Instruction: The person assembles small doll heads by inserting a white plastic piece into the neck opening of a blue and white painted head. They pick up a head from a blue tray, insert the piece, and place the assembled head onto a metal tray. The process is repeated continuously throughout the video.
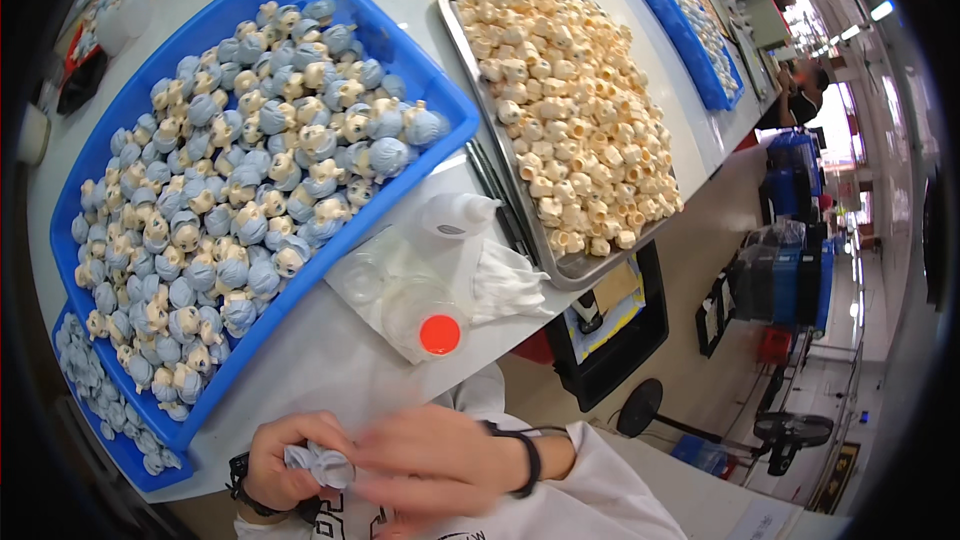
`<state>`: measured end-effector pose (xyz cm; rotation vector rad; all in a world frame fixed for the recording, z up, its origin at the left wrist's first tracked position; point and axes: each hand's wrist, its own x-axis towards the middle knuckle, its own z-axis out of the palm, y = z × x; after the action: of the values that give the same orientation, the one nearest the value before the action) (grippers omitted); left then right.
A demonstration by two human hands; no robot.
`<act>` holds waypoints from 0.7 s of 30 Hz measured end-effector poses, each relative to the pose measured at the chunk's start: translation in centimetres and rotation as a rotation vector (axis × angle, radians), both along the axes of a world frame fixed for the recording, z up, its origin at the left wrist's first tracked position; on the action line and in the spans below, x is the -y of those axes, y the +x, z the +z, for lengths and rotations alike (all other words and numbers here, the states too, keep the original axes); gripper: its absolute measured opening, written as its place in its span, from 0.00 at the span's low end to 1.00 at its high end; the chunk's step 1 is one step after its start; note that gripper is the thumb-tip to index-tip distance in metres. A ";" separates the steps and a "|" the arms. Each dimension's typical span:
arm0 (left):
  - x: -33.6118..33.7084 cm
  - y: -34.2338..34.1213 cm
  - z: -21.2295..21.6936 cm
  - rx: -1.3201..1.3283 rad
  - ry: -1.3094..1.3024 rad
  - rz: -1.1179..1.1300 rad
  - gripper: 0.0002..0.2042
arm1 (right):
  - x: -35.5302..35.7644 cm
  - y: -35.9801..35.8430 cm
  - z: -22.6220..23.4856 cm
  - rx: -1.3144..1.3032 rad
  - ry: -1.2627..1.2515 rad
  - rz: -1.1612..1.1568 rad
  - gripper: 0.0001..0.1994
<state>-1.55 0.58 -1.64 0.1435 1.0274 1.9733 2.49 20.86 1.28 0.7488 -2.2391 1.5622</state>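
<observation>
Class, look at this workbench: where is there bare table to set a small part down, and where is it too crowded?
Bare white table lies between the large blue tray, the clear containers with the red lid and the hands; a strip runs between that tray and the metal tray. Both trays are heaped with doll heads, and the clear containers crowd the middle.

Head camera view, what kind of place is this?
Probably a toy factory assembly bench: a blue tray heaped with blue-haired doll heads, a metal tray of bare beige heads, more workstations behind.
</observation>
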 end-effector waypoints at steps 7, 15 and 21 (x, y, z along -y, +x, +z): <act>-1.1 -0.3 0.2 0.195 0.126 0.199 0.18 | -16.4 0.1 0.6 0.344 0.480 -1.008 0.08; -1.0 -0.4 0.5 0.142 0.086 0.226 0.15 | -16.5 -1.4 -1.4 0.345 0.747 -1.133 0.12; -0.9 -0.3 0.5 0.183 0.141 0.302 0.16 | -12.9 -0.3 1.6 0.323 0.327 -1.174 0.10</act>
<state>-1.85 1.47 -1.14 -0.1209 0.8284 2.2845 2.22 33.81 2.91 -0.7464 -2.3799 0.7440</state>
